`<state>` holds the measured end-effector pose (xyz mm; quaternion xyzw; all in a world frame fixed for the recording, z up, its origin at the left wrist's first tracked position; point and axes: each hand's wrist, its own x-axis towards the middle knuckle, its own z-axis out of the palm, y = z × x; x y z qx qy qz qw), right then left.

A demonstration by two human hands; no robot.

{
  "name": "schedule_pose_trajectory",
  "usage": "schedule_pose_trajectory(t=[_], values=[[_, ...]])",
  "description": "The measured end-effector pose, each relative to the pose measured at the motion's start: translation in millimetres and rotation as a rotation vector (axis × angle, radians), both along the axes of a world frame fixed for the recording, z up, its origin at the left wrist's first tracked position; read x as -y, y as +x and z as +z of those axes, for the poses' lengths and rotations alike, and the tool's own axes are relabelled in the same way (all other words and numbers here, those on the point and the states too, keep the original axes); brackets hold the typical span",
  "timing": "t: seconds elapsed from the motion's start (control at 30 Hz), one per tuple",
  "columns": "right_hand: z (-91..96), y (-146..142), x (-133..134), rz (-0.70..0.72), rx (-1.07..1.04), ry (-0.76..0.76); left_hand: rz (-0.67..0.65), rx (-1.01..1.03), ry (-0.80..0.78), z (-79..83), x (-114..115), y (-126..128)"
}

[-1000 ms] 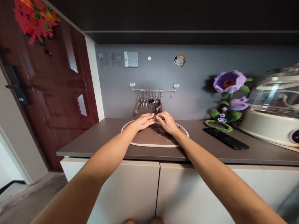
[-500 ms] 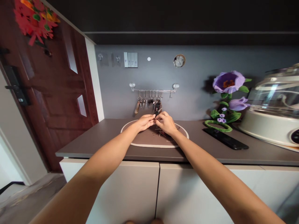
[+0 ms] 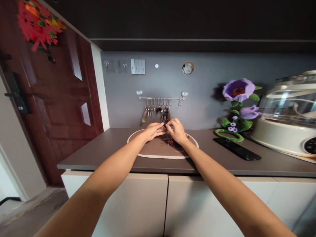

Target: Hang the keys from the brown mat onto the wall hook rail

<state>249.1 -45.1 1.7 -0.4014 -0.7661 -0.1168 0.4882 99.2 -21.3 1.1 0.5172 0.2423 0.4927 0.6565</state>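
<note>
My left hand [image 3: 154,131] and my right hand [image 3: 175,131] meet above an oval brown mat [image 3: 150,149] with a cream rim. Between their fingertips they pinch a small dark metal object [image 3: 164,125], mostly hidden by my fingers, so I cannot tell exactly what it is. Just behind my hands, a bunch of keys [image 3: 158,109] hangs from a steel wall rail [image 3: 160,98]. Some small dark items [image 3: 171,143] lie on the mat beneath my right hand.
A black phone [image 3: 237,148] lies on the dark counter [image 3: 98,148] to the right, near an artificial purple flower [image 3: 238,90]. Farther right stands a cream appliance with a glass lid [image 3: 287,121]. A wooden door [image 3: 56,98] stands left of the counter.
The whole scene sits slightly lower in the view than before. My fingertips stay together on the small object, and my hands have shifted only slightly.
</note>
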Motion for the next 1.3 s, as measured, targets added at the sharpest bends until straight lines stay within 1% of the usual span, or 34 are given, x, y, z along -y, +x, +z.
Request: schedule_pose_trajectory(t=[0.07, 0.13, 0.2, 0.27, 0.33, 0.4, 0.53, 0.6, 0.7, 0.77, 0.9, 1.07, 1.2, 1.3], values=[[0.5, 0.3, -1.2, 0.005, -0.044, -0.021, 0.059, -0.069, 0.043, -1.4, -2.4, 0.3], [1.2, 0.4, -2.2, 0.018, -0.069, -0.047, 0.156, -0.140, 0.124, -2.5, -4.4, 0.3], [2.2, 0.5, -2.8, 0.032, -0.077, -0.070, 0.247, -0.205, 0.233, -2.5, -4.9, 0.0], [2.9, 0.5, -3.1, 0.045, -0.088, -0.098, 0.297, -0.258, 0.370, -1.1, -3.2, -0.5], [3.2, 0.7, -3.3, 0.059, -0.113, -0.137, 0.312, -0.308, 0.523, 0.9, -0.1, -0.6], [2.9, 1.2, -3.6, 0.077, -0.156, -0.173, 0.310, -0.354, 0.633, 2.2, 2.7, 0.0], [1.4, 2.6, -5.0, 0.095, -0.237, -0.205, 0.310, -0.443, 0.722, 2.0, 4.2, 2.1], [1.1, 3.1, -5.6, 0.088, -0.246, -0.209, 0.389, -0.514, 0.796, 2.0, 3.9, 2.0], [2.1, 3.1, -5.4, 0.073, -0.241, -0.208, 0.557, -0.687, 0.919, 3.6, 5.0, 0.0], [3.7, 2.6, -4.7, 0.066, -0.237, -0.205, 0.614, -0.793, 0.983, 5.2, 6.9, -1.7], [8.9, 1.9, -5.0, 0.044, -0.211, -0.200, 0.615, -0.887, 1.055, 6.6, 9.9, -2.7], [19.0, 3.0, -13.0, 0.050, -0.210, -0.191, 0.631, -0.934, 1.083, 4.2, 8.0, -2.0], [31.9, 5.4, -25.3, 0.094, -0.292, -0.210, 0.672, -0.979, 1.098, 2.5, 4.6, -3.2], [43.2, 8.7, -41.4, 0.094, -0.371, -0.238, 0.696, -1.012, 1.114, 1.7, 2.0, -3.9]])
